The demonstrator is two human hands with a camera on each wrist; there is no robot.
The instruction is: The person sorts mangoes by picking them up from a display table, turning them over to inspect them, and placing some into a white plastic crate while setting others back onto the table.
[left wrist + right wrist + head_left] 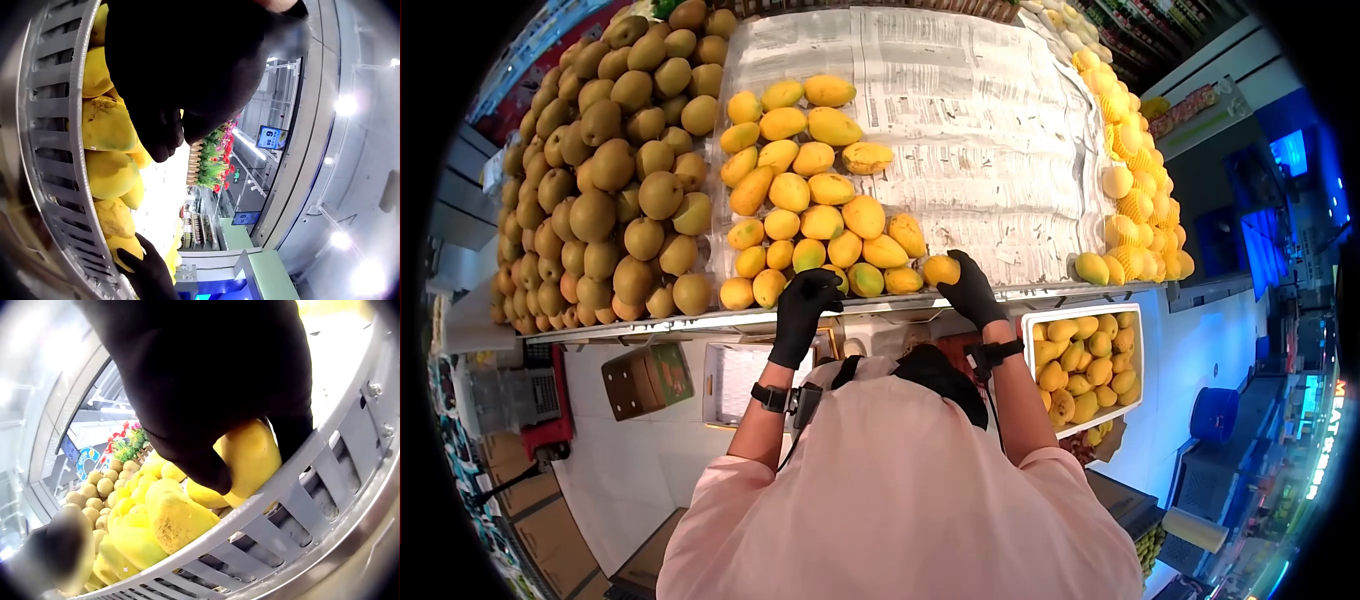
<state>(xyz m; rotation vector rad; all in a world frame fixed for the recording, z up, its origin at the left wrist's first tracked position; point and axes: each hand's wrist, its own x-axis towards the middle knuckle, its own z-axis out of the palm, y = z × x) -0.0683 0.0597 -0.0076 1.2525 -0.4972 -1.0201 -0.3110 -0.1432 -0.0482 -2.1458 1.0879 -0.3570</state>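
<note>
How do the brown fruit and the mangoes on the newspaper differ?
The brown fruit is roundish; the mangoes are oval. The brown fruit is dull; the mangoes are yellow, a few greenish. The brown fruit is heaped high; the mangoes lie low. Both are unwrapped.

You're holding your left arm [758,425] and your right arm [1022,405] out ahead, elbows bending, both hands gloved and well apart. Over on the left, your left hand [805,310] is hanging with fingers loosely bending inward, while your right hand [972,292] is gripping firmly, thumb opposing the fingers!
</note>
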